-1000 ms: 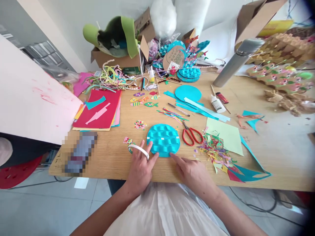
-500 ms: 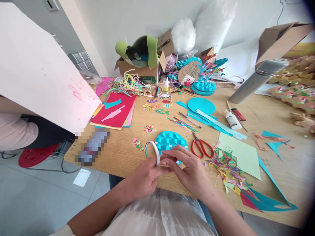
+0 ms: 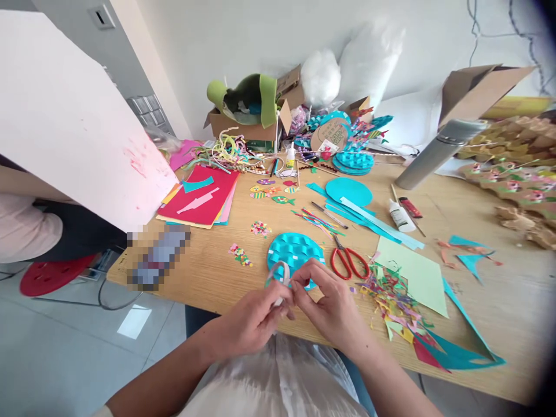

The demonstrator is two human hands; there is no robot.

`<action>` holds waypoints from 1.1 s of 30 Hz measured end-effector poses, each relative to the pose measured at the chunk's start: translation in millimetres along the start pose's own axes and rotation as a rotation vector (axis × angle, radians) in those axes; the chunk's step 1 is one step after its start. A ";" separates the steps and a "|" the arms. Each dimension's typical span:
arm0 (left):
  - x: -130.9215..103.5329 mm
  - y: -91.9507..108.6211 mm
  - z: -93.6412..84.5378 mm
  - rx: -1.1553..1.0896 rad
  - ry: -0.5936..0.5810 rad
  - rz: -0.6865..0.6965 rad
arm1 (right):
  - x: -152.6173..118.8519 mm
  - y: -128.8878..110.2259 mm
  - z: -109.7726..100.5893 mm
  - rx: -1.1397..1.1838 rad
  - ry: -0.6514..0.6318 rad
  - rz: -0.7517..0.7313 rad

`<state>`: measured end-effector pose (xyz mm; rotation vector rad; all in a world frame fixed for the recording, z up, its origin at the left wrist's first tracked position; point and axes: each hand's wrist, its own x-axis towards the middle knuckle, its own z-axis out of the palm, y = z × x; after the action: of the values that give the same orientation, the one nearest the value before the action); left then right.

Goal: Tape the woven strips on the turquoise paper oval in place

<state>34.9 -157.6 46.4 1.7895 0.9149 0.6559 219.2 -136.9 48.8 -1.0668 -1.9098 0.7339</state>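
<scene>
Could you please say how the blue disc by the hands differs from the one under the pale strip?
The near disc bears rows of raised loops; the far disc looks flat and plain. The near disc carries small white pieces; the far disc shows none, but a pale strip overlaps its edge. Both are round and blue.

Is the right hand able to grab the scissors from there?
Probably yes: the scissors lie just beyond the right hand, with nothing seen covering them. That hand looks busy beside the white roll, though, so it may need freeing first.
</scene>
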 end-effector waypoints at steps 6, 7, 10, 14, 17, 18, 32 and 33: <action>-0.1 -0.4 4.8 -0.517 0.057 -0.168 | -7.6 5.1 1.1 -0.044 0.097 -0.136; 0.5 0.5 4.3 -0.549 0.021 -0.176 | -9.2 5.4 0.8 -0.045 0.106 -0.158; 3.4 1.8 4.1 -0.605 -0.051 -0.202 | -14.3 4.6 -0.5 -0.047 0.122 -0.204; 9.1 1.1 8.2 -0.615 -0.019 -0.269 | -18.6 1.9 -4.1 -0.070 0.146 -0.242; 12.0 1.7 8.9 -0.603 0.048 -0.307 | -15.4 4.7 -14.4 -0.069 0.121 -0.218; 12.7 2.1 7.9 -0.594 0.083 -0.312 | -13.0 7.7 -19.7 -0.082 0.103 -0.187; 27.7 3.2 -13.4 -0.774 0.358 -0.184 | 5.5 72.9 -56.4 -0.991 -0.117 0.455; 27.4 2.1 -15.0 -0.829 0.340 -0.170 | 5.9 77.0 -54.4 -1.057 -0.143 0.483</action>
<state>39.6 -127.7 54.7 0.8696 0.8286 1.0575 295.1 -90.0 18.1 -2.2089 -2.2064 -0.0447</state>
